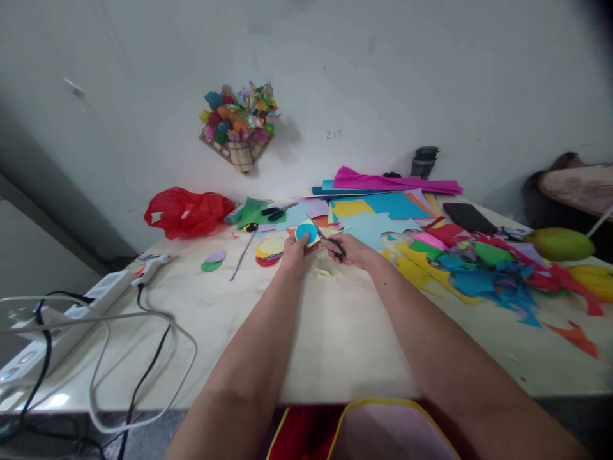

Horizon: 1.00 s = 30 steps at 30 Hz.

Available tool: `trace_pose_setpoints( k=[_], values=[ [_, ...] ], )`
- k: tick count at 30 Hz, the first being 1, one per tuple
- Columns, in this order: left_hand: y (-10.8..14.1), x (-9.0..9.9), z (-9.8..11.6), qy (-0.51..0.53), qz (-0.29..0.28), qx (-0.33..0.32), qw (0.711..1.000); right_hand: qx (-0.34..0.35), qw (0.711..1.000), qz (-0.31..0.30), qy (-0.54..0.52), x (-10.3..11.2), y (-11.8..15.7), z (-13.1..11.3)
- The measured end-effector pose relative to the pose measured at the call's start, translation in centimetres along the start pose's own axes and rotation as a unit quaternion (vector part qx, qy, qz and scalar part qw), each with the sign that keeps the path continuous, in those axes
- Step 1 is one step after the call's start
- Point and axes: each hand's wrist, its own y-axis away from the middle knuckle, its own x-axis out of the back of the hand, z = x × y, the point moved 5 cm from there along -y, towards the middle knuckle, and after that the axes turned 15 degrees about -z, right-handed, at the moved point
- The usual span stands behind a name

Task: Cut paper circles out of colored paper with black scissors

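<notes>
My left hand [295,249] pinches a blue paper circle [304,234] laid on a pale yellow piece of paper, thumb on top. In my right hand [351,249] is a pair of scissors [339,246] with dark handles, its blades at the right edge of the held paper. Small pale yellow scraps [328,273] lie on the table just below my hands. Left of my left hand is a pile of cut paper circles [269,249], yellow over red. A purple and a green circle [213,262] lie farther left.
Colored paper sheets [378,211] lie at the back, with a second pair of scissors [278,211] and a red plastic bag [186,212] to their left. Paper scraps [493,275], a phone [469,217] and yellow fruit [558,245] are on the right. A power strip [67,322] with cables occupies the left.
</notes>
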Motion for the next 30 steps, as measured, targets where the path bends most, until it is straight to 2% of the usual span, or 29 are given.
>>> trace_pose_setpoints(
  k=[18, 30],
  values=[
    [-0.2, 0.4, 0.0, -0.006, -0.02, -0.008, 1.0, -0.024, 0.999, 0.017, -0.02, -0.6, 0.8, -1.0],
    [0.2, 0.1, 0.4, -0.013, -0.022, -0.004, 1.0, -0.008, 1.0, 0.001, -0.024, -0.5, 0.5, -0.7]
  ],
)
